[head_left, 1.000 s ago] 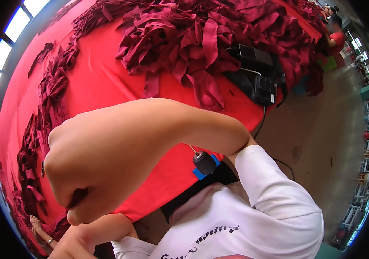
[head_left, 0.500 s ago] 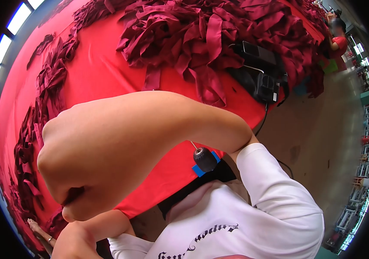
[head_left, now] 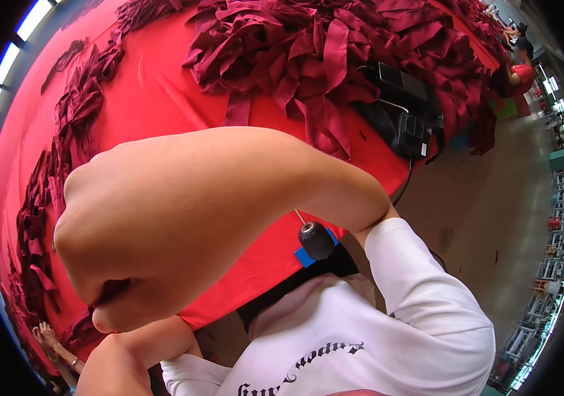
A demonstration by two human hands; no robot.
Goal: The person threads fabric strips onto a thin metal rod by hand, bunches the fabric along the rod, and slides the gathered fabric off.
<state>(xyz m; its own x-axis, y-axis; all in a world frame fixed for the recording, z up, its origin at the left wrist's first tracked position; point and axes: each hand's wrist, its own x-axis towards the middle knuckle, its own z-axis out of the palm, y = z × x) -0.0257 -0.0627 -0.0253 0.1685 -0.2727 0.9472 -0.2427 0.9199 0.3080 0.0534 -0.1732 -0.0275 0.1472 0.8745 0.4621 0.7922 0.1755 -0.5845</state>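
My right hand (head_left: 114, 244) is raised close to the camera at the left, its fingers curled closed with a dark gap by the thumb. Whatever it may hold is hidden. My right forearm crosses the view above a red cloth surface (head_left: 156, 86). At the bottom left is my left hand (head_left: 114, 369), bent downward, its fingers not visible. Below my right forearm, a black drill-chuck-like piece (head_left: 316, 241) with a thin metal rod sits against a blue piece (head_left: 304, 257) near the surface's edge. Neither hand visibly touches it.
Dark red fabric strips (head_left: 282, 49) are heaped at the back; more strips (head_left: 77, 119) trail along the left. A black device (head_left: 403, 82) and a black charger-like box (head_left: 415, 135) with a cord lie at the right edge. Another person's hands (head_left: 50, 336) appear at lower left; a person in red (head_left: 521, 76) sits far right.
My right hand keeps its closed shape, with only a slight shift. The background moves slightly with the view. At lower left, the other person's hands have come further into view, now both showing.
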